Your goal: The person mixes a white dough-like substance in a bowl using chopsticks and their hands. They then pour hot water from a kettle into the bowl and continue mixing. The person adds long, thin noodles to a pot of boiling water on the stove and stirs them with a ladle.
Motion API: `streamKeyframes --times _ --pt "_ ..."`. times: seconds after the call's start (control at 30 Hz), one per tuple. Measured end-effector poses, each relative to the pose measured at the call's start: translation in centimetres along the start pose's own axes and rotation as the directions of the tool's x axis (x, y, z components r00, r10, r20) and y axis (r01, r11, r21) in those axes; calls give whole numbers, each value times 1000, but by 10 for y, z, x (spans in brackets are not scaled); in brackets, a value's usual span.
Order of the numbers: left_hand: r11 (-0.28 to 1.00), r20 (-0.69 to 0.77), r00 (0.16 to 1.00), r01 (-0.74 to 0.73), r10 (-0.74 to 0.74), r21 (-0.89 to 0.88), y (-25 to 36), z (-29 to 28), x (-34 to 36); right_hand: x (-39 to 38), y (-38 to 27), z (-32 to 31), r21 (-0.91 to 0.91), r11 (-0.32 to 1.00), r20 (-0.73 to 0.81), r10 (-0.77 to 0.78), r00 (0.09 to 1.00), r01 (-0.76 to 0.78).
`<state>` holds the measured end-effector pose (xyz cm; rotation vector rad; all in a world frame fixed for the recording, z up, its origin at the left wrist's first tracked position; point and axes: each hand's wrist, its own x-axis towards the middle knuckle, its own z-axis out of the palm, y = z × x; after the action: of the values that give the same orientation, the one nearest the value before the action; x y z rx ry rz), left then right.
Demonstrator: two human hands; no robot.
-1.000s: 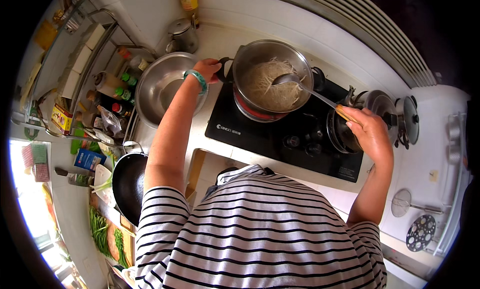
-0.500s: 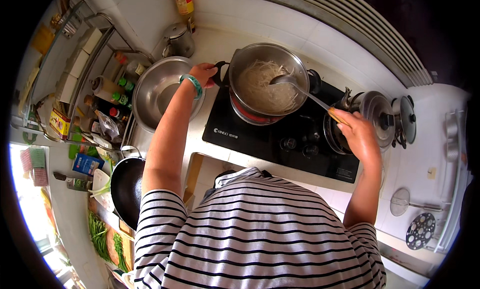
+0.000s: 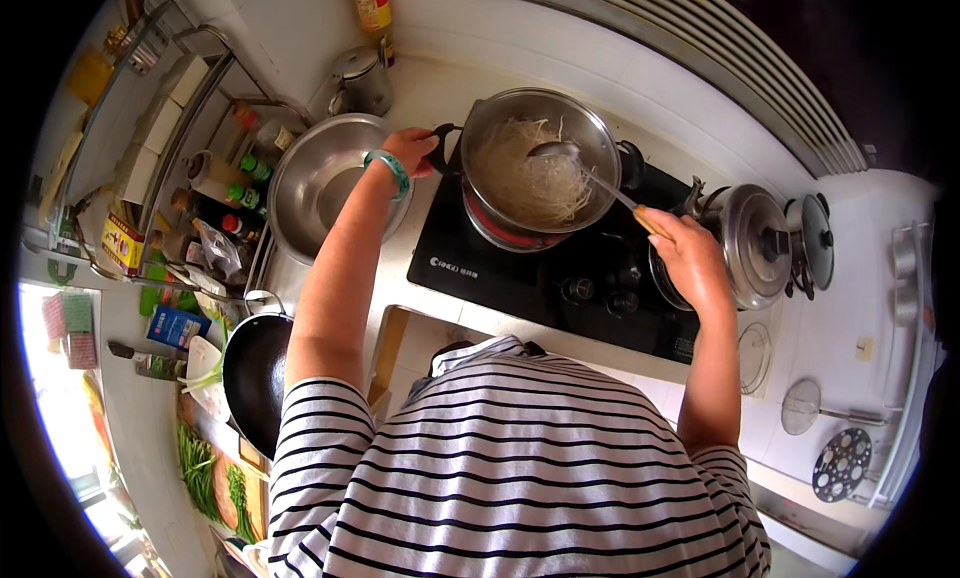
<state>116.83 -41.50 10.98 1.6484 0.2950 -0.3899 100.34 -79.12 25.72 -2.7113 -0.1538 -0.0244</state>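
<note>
A steel pot stands on the glowing burner of a black cooktop. Thin pale noodle-like shreds float in cloudy liquid inside it. My left hand, with a green bangle at the wrist, is closed round the pot's black left handle. In my right hand I grip the yellowish handle of a metal ladle. Its bowl dips among the shreds in the middle of the pot, partly under the liquid.
A wide steel basin sits left of the pot, with a metal kettle behind. Lidded pots crowd the right side. A bottle rack and a black wok are at left; cut green vegetables lie lower left.
My right hand has shifted slightly left and up with the ladle. The ladle's bowl has moved left and up through the shreds, which have spread toward the right. My left hand keeps its hold.
</note>
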Motion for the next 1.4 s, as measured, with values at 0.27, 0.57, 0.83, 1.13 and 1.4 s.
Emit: streamKeyframes --times 0.27,0.57,0.83,1.13,1.4 --pt "1000 -47 999 -22 22 -2 -2 3 4 3 14 25 -58 998 -74 24 997 -29" --pt "861 -404 910 -275 91 -427 -22 8 -99 -35 20 -5 262 964 -208 20 978 36" --pt "847 -400 917 -203 -12 -491 -86 55 -181 -47 42 42 326 945 -113 62 992 -22" --pt "840 -352 911 -14 -212 -542 -131 136 -275 -13 -34 89 787 616 137 -244 960 44" --pt "819 -440 868 -72 -229 -569 -144 133 -342 26 -96 200 613 699 80 -518 852 367"
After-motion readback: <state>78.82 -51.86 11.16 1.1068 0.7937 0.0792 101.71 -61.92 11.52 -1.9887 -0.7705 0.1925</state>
